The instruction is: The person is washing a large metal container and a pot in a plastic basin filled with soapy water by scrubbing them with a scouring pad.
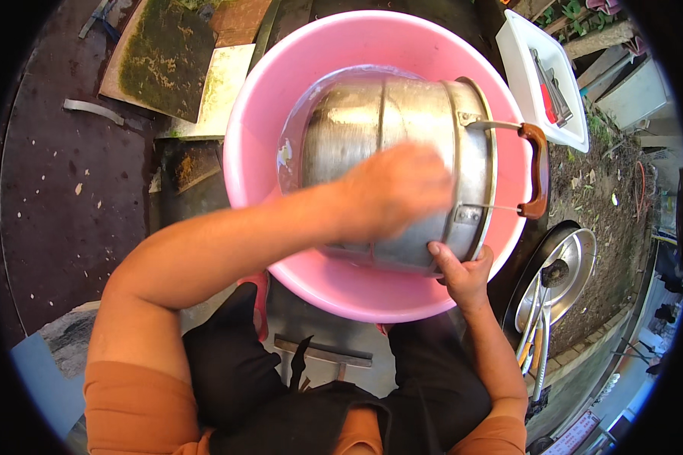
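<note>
A large stainless steel pot point(349, 129) lies on its side in a pink basin point(254, 114), its rim toward the right. A brown loop handle point(537, 171) juts out past the basin's edge. My left hand point(398, 188), blurred by motion, is curled closed against the pot's side. Whatever may be under its fingers is hidden. At the lower right of the pot, my right hand point(467, 274) grips the rim, thumb on the outer wall. Shallow water point(287, 171) shows in the basin around the pot.
A white tray point(520, 64) with utensils stands at the upper right. Below it, a metal pan point(577, 262) holds a ladle and other long-handled tools. Mossy boards point(167, 57) lie at the upper left, beside a dark panel point(76, 205). The basin sits just beyond my knees.
</note>
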A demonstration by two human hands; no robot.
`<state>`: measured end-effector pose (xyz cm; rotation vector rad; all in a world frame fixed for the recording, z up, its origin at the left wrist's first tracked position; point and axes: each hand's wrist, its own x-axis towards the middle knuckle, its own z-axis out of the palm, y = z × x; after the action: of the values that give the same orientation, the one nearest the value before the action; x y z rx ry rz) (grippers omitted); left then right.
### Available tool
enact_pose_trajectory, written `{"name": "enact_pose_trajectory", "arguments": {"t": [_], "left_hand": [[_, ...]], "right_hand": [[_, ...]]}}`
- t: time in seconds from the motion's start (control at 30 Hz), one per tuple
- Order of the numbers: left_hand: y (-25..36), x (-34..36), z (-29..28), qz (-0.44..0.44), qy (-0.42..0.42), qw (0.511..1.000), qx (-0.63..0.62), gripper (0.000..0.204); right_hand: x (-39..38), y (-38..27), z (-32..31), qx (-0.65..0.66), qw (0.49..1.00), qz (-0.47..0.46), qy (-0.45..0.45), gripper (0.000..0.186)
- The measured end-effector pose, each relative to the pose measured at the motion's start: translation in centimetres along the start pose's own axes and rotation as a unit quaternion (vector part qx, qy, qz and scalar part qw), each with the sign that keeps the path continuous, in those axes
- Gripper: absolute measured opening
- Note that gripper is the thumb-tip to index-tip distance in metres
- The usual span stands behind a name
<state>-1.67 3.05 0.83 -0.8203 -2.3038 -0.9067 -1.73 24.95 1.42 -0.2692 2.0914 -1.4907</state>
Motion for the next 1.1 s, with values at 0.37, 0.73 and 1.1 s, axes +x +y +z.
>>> {"name": "enact_pose_trajectory", "arguments": {"t": [0.37, 0.73, 1.1], "left_hand": [[0.7, 1.2, 0.2, -0.054, 0.025, 0.998, -0.008, 0.008], [0.5, 2.1, 0.2, -0.107, 0.064, 0.992, -0.034, 0.013], [1.9, -0.1, 0.7, -0.029, 0.027, 0.998, -0.046, 0.005]], "right_hand": [[0.0, 0.1, -0.4, -0.023, 1.000, -0.012, -0.013, 0.014], [0.7, 0.0, -0.1, -0.006, 1.000, -0.017, -0.002, 0.018], [1.3, -0.8, 0.3, 0.016, 1.000, 0.012, 0.011, 0.017]]}}
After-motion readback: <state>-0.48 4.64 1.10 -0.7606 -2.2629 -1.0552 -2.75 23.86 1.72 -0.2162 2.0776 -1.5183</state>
